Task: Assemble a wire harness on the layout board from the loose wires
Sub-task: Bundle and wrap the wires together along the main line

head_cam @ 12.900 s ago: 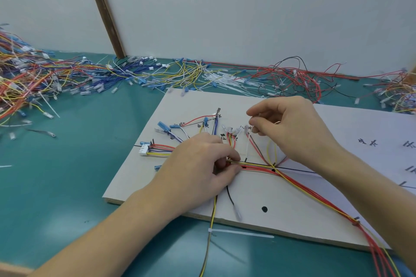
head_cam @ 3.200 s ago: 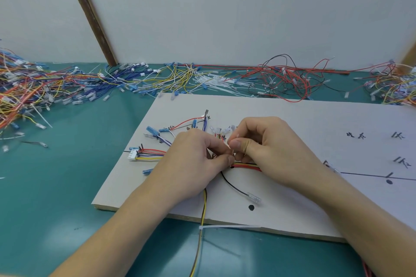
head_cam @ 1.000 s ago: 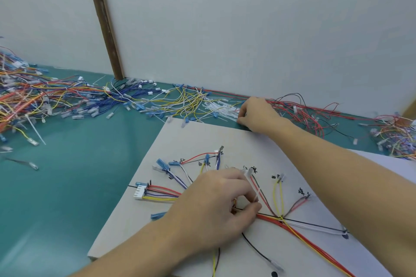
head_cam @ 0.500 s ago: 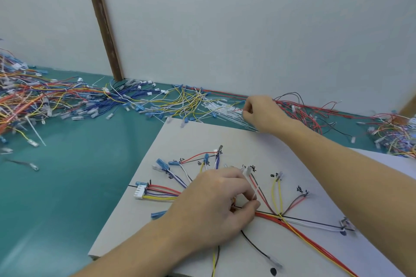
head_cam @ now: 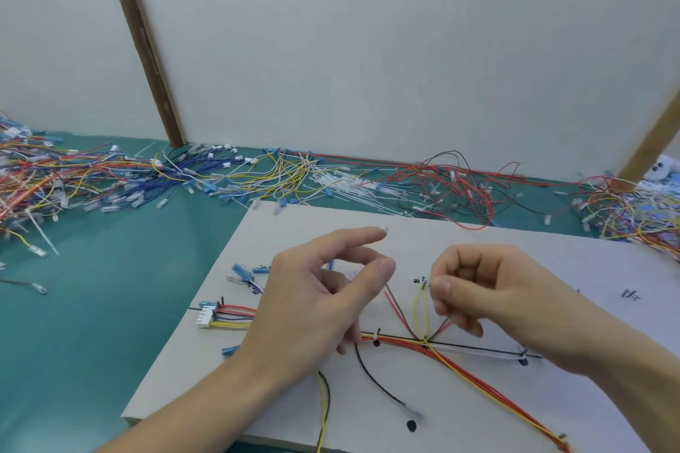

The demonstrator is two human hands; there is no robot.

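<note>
The white layout board (head_cam: 533, 257) lies on the green table. On it, a red and yellow harness bundle (head_cam: 478, 382) runs right from a white connector (head_cam: 206, 316). Branches fan out to marked spots, and a black wire (head_cam: 375, 379) trails toward me. My left hand (head_cam: 320, 298) hovers over the branch point with index finger and thumb spread apart. My right hand (head_cam: 478, 290) is beside it with curled fingers, thumb pinching a thin white cable tie. Only the tie's end (head_cam: 385, 230) shows clearly, by my left index fingertip.
A heap of white cable ties (head_cam: 346, 180) lies just beyond the board. Loose wires are piled at the left (head_cam: 55, 176), red ones at the back (head_cam: 460, 180), mixed ones at the right (head_cam: 625, 210). A wooden post (head_cam: 147, 48) leans against the wall.
My right hand came back from the cable tie heap to the board beside my left hand. My left hand lifted off the bundle and spread its fingers.
</note>
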